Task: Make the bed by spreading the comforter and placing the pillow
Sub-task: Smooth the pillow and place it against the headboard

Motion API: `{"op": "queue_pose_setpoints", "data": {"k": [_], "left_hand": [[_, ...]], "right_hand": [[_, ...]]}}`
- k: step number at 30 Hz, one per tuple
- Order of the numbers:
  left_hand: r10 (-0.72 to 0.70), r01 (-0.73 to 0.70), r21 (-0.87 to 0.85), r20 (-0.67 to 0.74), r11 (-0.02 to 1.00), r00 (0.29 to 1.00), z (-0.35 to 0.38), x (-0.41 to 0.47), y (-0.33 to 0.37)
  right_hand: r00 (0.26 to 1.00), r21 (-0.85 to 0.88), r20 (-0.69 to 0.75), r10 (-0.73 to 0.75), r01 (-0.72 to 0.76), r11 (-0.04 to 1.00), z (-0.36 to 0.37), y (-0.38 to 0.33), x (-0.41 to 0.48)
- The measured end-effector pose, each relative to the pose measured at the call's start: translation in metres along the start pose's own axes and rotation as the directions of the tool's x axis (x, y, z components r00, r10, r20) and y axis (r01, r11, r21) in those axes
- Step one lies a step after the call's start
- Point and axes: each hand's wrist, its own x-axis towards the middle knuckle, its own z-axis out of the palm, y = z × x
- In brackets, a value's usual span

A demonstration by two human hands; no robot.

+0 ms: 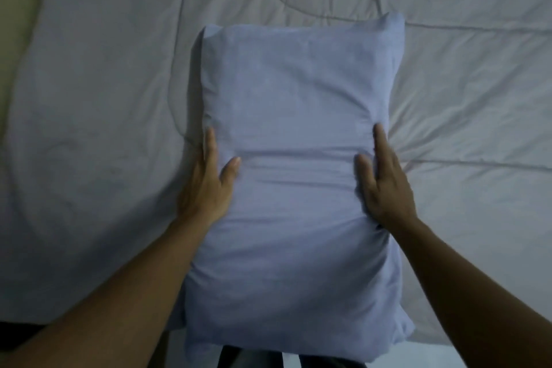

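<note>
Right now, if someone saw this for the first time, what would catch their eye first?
First, the big blue-grey pillow in the middle of the view, its length running away from the camera over the pale quilted comforter that fills the rest of the frame. Next, the two hands pressing its sides: the left hand on the left edge and the right hand on the right edge, thumbs on top, creasing the fabric between them.

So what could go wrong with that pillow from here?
1. The pillow is only squeezed at its sides between the left hand and the right hand, so it could slip out.
2. Its near end hangs past the near edge of the comforter. Set down here, it might slide off.
3. The comforter is already creased beside the right hand, and dragging the pillow could bunch it more.
</note>
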Motion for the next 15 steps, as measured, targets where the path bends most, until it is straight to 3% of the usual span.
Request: {"op": "queue_pose_setpoints", "data": {"k": [3, 6, 9, 15], "left_hand": [[-0.085, 0.079, -0.077, -0.082, 0.994, 0.993, -0.006, 0.001, 0.008], [-0.043, 0.021, -0.118, -0.19, 0.993, 0.981, -0.01, -0.011, 0.015], [-0.08, 0.071, -0.236, -0.03, 0.969, 0.996, 0.0, -0.022, -0.002], [-0.367, 0.425, -0.439, 0.214, 0.792, 0.905, -0.01, -0.028, -0.022]], "right_hand": [[0.994, 0.051, -0.085, 0.072, -0.068, 0.996, -0.009, 0.005, -0.008], [0.989, 0.089, -0.134, 0.059, -0.048, 0.995, -0.006, -0.019, -0.014], [1.0, 0.025, -0.008, -0.014, 0.014, 1.0, 0.006, -0.015, -0.026], [0.951, 0.229, -0.021, 0.308, -0.295, 0.928, 0.002, -0.003, -0.047]]}}
